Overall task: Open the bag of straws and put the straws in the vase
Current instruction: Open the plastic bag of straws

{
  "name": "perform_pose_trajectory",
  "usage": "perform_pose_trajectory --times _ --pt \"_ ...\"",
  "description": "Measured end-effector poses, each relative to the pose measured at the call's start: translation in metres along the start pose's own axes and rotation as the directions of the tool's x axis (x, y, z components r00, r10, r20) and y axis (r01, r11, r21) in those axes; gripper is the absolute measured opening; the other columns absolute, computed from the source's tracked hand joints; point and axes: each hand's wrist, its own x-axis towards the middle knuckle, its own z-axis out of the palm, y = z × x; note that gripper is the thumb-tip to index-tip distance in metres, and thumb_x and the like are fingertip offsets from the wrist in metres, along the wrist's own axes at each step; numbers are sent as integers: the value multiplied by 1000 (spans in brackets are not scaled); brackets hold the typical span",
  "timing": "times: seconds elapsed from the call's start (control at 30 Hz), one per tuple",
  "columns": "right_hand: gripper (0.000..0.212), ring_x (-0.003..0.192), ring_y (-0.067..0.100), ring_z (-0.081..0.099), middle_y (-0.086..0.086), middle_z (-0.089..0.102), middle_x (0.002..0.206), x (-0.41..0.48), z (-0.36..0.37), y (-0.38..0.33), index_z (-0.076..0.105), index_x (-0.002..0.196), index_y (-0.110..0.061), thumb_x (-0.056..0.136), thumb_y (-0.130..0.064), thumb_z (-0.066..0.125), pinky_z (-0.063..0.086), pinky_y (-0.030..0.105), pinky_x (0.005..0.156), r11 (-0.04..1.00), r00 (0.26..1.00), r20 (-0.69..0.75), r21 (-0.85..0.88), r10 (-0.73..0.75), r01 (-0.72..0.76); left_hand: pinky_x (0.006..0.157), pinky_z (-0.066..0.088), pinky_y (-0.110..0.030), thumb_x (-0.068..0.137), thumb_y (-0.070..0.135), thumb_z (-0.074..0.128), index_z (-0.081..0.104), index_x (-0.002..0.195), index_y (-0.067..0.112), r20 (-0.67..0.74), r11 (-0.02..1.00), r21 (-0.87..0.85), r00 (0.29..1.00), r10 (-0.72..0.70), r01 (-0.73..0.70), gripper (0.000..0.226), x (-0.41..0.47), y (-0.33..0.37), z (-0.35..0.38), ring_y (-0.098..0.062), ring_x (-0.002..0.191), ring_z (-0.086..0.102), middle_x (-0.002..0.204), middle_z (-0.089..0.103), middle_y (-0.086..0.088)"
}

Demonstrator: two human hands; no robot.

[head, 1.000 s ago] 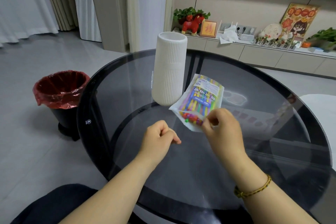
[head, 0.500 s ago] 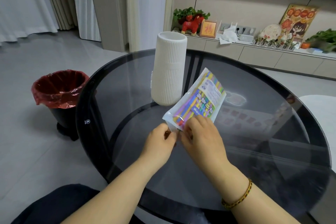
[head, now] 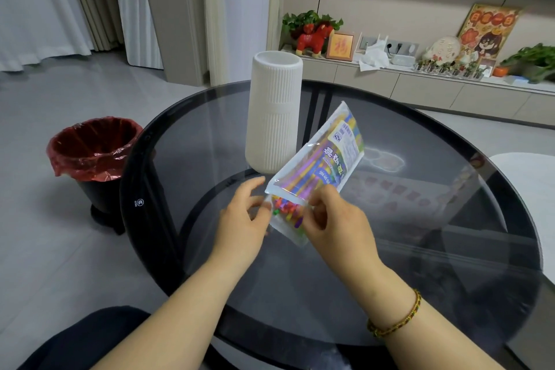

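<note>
A clear plastic bag of coloured straws is held above the round dark glass table, tilted up toward the far right. My left hand pinches the near left edge of the bag's mouth. My right hand pinches the near right side. The mouth is pulled apart, and the coloured straw ends show inside. A tall white ribbed vase stands upright on the table just behind and left of the bag, its top open.
A black bin with a red liner stands on the floor left of the table. A low cabinet along the back wall carries plants, a red horse figure, frames and tissues. A white seat edge lies at the right.
My left hand came up from a loose fist and took the bag's near edge. Both hands have since pulled the mouth apart, exposing the straw ends.
</note>
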Motion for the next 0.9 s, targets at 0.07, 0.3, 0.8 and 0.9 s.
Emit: perform_pose_trajectory --times 0.07,0.3,0.8,0.9 --pt "13 56 26 40 -6 47 61 -3 3 -2 49 81 -10 79 -15 60 38 33 55 998 998 32 26 -54 54 45 51 -13 92 11 43 55 98 39 27 998 -51 999 -19 20 31 -1 2 1 -2 58 64 76 62 19" --pt "27 45 8 48 -1 45 57 5 3 18 42 62 -17 85 -20 56 44 13 47 635 833 51 622 550 -457 43 52 -18 93 0 37 61 79 25 87 891 -390 973 -216 232 37 9 5 -13 -8 57 68 66 71 8" --pt "44 108 32 55 17 58 117 13 9 16 46 124 -9 88 -34 44 42 47 96 -403 783 443 874 436 -271 43 53 -18 94 4 36 62 91 19 481 686 -525 840 -249 504 30 3 0 -3 -8 56 69 65 74 3" --pt "23 98 27 59 11 63 105 15 4 21 55 104 -14 92 -28 42 46 46 91 -302 776 401 911 486 -281 53 57 -26 96 13 35 62 99 21 517 652 -535 819 -250 537 29 0 1 0 -12 70 72 78 76 2"
